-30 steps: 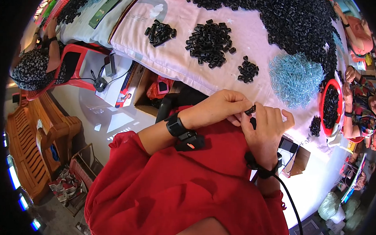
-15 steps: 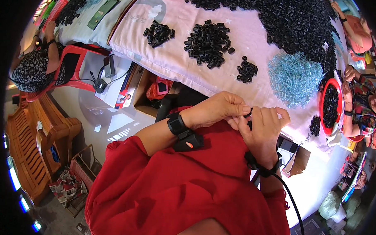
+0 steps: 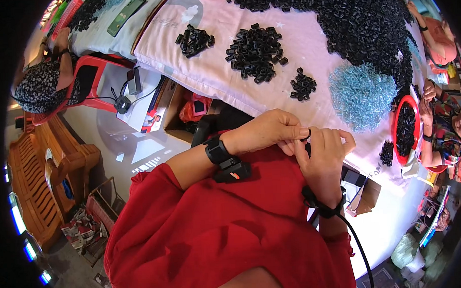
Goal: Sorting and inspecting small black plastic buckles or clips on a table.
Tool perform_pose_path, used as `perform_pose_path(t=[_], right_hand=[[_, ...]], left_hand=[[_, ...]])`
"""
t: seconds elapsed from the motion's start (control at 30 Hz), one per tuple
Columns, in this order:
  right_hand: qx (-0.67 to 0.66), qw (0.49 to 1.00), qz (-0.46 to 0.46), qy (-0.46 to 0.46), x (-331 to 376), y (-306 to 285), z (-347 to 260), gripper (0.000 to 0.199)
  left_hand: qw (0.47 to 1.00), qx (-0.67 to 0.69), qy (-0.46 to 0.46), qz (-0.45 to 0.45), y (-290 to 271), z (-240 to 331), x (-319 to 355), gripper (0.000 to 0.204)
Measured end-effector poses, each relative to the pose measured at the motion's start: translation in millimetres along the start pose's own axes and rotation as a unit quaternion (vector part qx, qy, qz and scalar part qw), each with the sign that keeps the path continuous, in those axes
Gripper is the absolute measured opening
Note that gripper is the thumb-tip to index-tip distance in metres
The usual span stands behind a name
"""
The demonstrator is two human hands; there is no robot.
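Observation:
Close together at the near edge of the pink-covered table (image 3: 213, 83), both my hands pinch a small black plastic piece (image 3: 307, 149), mostly hidden by the fingers. My left hand (image 3: 276, 131) grips it between thumb and forefinger. My right hand (image 3: 322, 153) has its fingers curled round it from the other side. Beyond the hands lie a small pile of black tubular pieces (image 3: 303, 84), a bigger pile (image 3: 255, 52) and another pile (image 3: 195, 41). A tangled heap of clear bluish springy bits (image 3: 363, 96) sits to the right of them.
A large mass of black pieces (image 3: 363, 27) covers the far right of the table. At the right edge stands a red basin (image 3: 416, 122) of black pieces, with other people's hands beside it. On the left are a red plastic chair (image 3: 93, 80) and a wooden bench (image 3: 44, 176).
My hands stay nearly in place, with only a slight shift of the fingers around the small black piece. The piles on the table look the same.

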State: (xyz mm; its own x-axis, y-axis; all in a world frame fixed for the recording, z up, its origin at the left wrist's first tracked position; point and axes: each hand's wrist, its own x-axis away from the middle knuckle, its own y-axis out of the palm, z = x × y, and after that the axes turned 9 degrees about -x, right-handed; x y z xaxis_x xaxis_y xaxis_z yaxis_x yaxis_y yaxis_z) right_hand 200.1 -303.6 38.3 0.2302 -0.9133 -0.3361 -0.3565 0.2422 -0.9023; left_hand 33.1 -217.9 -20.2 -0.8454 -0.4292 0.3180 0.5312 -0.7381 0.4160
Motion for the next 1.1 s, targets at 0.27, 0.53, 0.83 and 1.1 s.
perform_pose_path(t=[0.27, 0.53, 0.83, 1.1], right_hand=[[0.006, 1.000, 0.004, -0.011, 9, 4, -4, 0.017], [-0.011, 0.998, 0.053, 0.028, 3, 11, 5, 0.020], [-0.142, 0.988, -0.054, 0.042, 2, 5, 24, 0.026], [0.212, 0.968, -0.024, 0.128, 22, 40, 79, 0.044]], left_hand=[[0.999, 0.030, 0.010, -0.021, 3, -4, -1, 0.034], [0.999, 0.036, 0.014, 0.011, 0, 8, -2, 0.035], [0.999, 0.032, 0.002, 0.024, -3, -2, 0, 0.033], [0.996, 0.057, 0.017, 0.070, -13, -8, -3, 0.026]])
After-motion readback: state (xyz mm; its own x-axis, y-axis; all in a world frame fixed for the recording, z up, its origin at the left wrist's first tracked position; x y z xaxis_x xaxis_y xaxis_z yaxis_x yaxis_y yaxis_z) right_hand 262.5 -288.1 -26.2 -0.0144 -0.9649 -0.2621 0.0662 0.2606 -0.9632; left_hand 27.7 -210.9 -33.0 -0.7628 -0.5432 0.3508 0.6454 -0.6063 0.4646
